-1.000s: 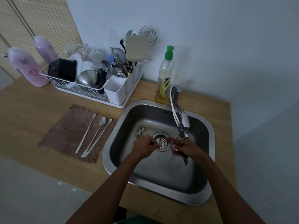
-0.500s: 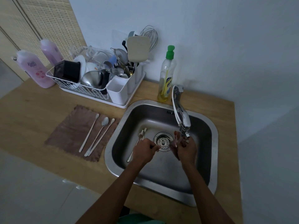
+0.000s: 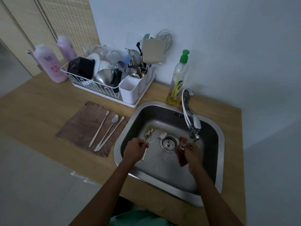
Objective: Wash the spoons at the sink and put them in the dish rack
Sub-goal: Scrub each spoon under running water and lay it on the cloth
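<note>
Head view: in the sink [image 3: 162,116], lower middle of the frame, the left hand [image 3: 136,150] grips several pale spoons [image 3: 147,136] by their handles. The right hand [image 3: 190,150] clutches a dark sponge [image 3: 183,161] below the tap [image 3: 192,121]. Three more spoons [image 3: 105,134] lie on a brown cloth [image 3: 81,126] on the table [image 3: 32,108], below the dish rack [image 3: 97,90].

The faucet [image 3: 192,121] is jutting over the right half of the sink [image 3: 221,144], hemming in the right hand [image 3: 190,152] and its reddish sponge [image 3: 182,161]. At the basin's left, the left hand [image 3: 135,149] is gripping a spoon [image 3: 156,139], with open air rising toward the dish rack [image 3: 91,85] at upper left. The rack's front cutlery cup [image 3: 129,92] is standing open-topped, while the cups behind are bristling with utensils [image 3: 138,67]. The dish soap bottle [image 3: 176,82] is blocking the gap between rack and faucet. Bare counter [image 3: 40,111] is stretching across the left.
</note>
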The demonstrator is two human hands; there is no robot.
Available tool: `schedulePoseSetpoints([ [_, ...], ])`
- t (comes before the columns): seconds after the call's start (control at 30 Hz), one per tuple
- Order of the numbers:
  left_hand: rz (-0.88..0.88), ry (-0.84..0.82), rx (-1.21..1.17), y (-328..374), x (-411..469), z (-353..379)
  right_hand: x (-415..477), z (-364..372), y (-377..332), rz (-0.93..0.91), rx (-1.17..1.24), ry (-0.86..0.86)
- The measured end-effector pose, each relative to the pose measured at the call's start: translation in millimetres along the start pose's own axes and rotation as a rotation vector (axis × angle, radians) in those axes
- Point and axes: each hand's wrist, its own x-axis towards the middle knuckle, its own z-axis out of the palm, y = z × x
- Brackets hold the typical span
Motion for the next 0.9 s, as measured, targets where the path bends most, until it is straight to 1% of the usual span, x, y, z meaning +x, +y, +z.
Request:
schedulePoseSetpoints([
  [0.1, -0.009, 0.028, -0.044, -16, -3, -27, -6, 25, 4, 0.002, -0.017, -0.045],
  [0.13, -0.011, 0.033, -0.065, -23, -4, -36, -12, 35, 1, -0.027, -0.049, -0.049],
  [0.2, -0.029, 0.059, -0.117, -37, -4, -56, -27, 53, -8, -0.14, -0.241, -0.035],
  [0.27, -0.074, 0.128, -0.19, -51, -2, -78, -34, 68, -11, -0.27, -0.461, 0.011],
  [0.3, -0.1, 0.163, -0.21, -59, 0, -88, -36, 74, -14, -0.297, -0.541, 0.026],
  [0.37, -0.134, 0.242, -0.212, -74, 5, -107, -37, 85, -15, -0.329, -0.622, 0.062],
  [0.43, -0.169, 0.298, -0.208, -95, 15, -123, -38, 95, -17, -0.361, -0.627, 0.071],
  [0.53, -0.272, 0.331, -0.229, -121, 31, -144, -38, 107, -20, -0.36, -0.607, 0.099],
  [0.57, -0.274, 0.372, -0.202, -125, 35, -153, -36, 109, -18, -0.343, -0.613, 0.109],
  [0.63, -0.27, 0.431, -0.051, -138, 42, -166, -32, 114, -17, -0.323, -0.599, 0.114],
  [0.67, -0.29, 0.434, 0.034, -150, 50, -171, -30, 117, -15, -0.317, -0.584, 0.106],
  [0.73, -0.344, 0.427, 0.055, -184, 75, -164, -24, 121, -9, -0.301, -0.557, 0.094],
  [0.83, -0.394, 0.341, 0.09, -188, 90, -162, -21, 127, -8, -0.221, -0.497, 0.08],
  [0.9, -0.385, 0.304, 0.095, -168, 87, -173, -20, 130, -13, -0.166, -0.408, 0.077],
])
